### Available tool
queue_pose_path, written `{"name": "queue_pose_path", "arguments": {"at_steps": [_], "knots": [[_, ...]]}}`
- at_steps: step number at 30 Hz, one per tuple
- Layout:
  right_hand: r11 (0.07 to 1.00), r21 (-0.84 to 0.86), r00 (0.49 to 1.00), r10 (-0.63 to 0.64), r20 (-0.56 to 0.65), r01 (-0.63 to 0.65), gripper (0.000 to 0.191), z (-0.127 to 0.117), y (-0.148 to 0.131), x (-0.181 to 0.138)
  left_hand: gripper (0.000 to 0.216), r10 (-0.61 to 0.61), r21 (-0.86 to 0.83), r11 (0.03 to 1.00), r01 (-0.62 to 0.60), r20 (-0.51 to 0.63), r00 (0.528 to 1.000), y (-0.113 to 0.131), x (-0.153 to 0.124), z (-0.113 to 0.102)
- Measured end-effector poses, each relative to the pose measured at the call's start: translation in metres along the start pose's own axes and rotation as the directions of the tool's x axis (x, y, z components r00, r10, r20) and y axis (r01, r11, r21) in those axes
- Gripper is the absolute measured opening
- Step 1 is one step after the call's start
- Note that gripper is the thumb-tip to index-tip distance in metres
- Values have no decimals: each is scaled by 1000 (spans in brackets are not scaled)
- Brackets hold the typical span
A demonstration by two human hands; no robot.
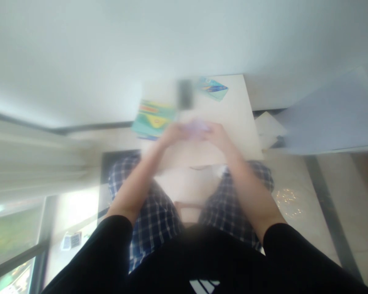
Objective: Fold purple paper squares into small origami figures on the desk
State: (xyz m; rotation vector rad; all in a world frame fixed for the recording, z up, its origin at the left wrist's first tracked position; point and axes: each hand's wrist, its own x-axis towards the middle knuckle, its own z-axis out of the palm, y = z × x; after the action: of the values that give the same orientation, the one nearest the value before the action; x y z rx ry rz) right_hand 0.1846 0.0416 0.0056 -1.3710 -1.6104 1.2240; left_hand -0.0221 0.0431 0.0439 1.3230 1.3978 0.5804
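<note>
My left hand (177, 132) and my right hand (215, 132) meet over the middle of a small white table (236, 118). Between them is a small pale purple thing (196, 127), too hazy to name, with the fingers of both hands closed around it. A green and yellow printed sheet or booklet (155, 119) lies just beyond my left hand. Straight ahead of my hands is a dark rectangular object (185, 94), its details blurred. Farther back on the right lies a light blue printed packet or leaflet (214, 88).
The table's far edge stands close to a pale wall (184, 36). My knees in checked cloth (159, 208) are on either side below the near edge. To the right are a leaning pale panel (331, 114) and the tiled floor (297, 183); a window (15, 232) is at lower left.
</note>
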Motion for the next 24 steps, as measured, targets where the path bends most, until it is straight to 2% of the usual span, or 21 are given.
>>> {"name": "queue_pose_path", "arguments": {"at_steps": [5, 11, 15, 21, 24], "knots": [[999, 47, 1000, 5, -19, -4, 53, 3, -2, 0, 22, -30, 39, 999, 30, 9, 1000, 3, 0, -1], [999, 31, 999, 22, -25, -21, 48, 2, -3, 1, 24, -22, 0, 1000, 22, 2, 1000, -6, 4, 3], [999, 39, 1000, 23, -7, -23, 45, 2, -6, -1, 26, 16, -10, 1000, -15, 38, 999, -14, 8, 3], [998, 56, 999, 32, 34, -33, 49, 1, -6, -2, 25, 23, 39, 999, -25, 68, 997, -12, 6, 1], [992, 111, 998, 49, 46, -54, 54, 1, -7, -3, 28, 23, 11, 1000, -24, 72, 997, -13, 7, 2]]}}
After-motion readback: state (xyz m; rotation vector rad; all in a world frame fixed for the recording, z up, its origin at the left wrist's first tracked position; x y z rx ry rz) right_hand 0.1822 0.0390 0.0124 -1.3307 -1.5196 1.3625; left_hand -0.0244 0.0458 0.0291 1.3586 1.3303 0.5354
